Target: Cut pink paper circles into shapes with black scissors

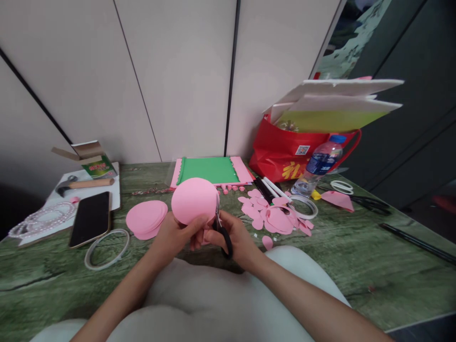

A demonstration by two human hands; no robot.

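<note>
My left hand (183,233) pinches the lower edge of a round pink paper disc (194,200), held up above the table. In my right hand (237,240) is a pair of scissors (225,240) with black handles, its blades upright along the disc's right edge. Just left of my left hand lies a stack of pink paper circles (147,216). To the right of my right hand is a heap of pink paper petals and scraps (276,216), with one loose pink piece (267,242) nearer me.
Left: a phone (91,218), tape roll (107,249), hammer (87,184), pearl strands (46,219) and opened box (98,164). Green and pink sheets (210,169) lie behind. Right: a red bag (274,147), water bottle (320,164), markers (272,187), another tape roll (308,208) and a black rod (416,242).
</note>
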